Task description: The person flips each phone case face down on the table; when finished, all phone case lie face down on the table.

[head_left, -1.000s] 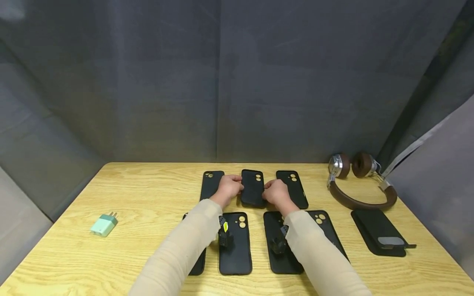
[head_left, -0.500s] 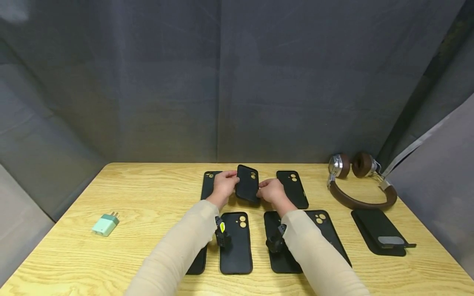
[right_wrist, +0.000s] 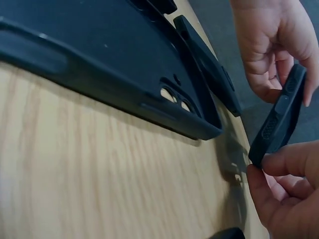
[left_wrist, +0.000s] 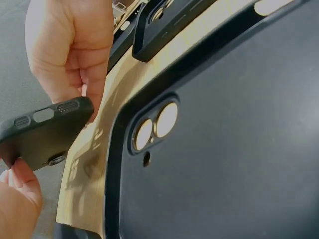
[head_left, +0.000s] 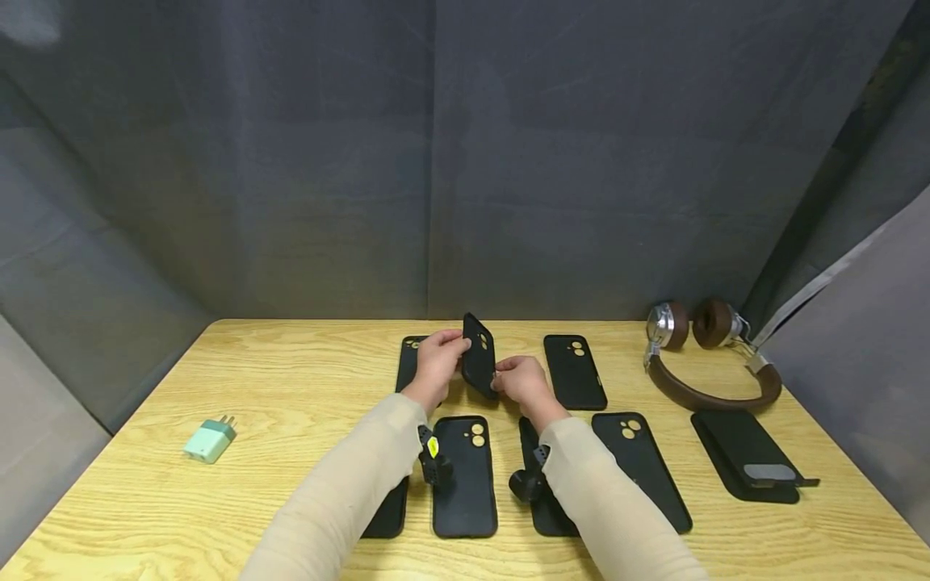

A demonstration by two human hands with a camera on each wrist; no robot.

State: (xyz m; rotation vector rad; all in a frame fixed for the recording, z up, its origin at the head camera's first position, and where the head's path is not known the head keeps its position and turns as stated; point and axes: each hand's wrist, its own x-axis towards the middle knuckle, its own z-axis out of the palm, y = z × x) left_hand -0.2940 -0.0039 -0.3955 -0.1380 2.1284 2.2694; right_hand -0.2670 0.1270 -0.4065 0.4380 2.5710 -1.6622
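Note:
Between my two hands a black phone case (head_left: 479, 357) stands tilted above the table at the back middle, turned partly edge-on. My left hand (head_left: 433, 365) pinches its left side near the camera holes. The lower right edge is pinched by the thumb and fingers of my right hand (head_left: 525, 382). In the left wrist view the end of the held case (left_wrist: 44, 132) shows its port slot and speaker grilles. The right wrist view has the same case (right_wrist: 280, 115) with fingers at both sides.
More black phone cases lie around: one (head_left: 576, 373) at back right, one (head_left: 408, 367) partly behind my left hand, and several in front, such as a case (head_left: 465, 492) below my wrists. Brown headphones (head_left: 712, 399), a black case with stand (head_left: 748, 452) and a green plug adapter (head_left: 211, 440) lie further out.
Both hands have lifted the back middle phone case and turned it from nearly face-on to partly edge-on. My right hand has moved left, towards my left hand.

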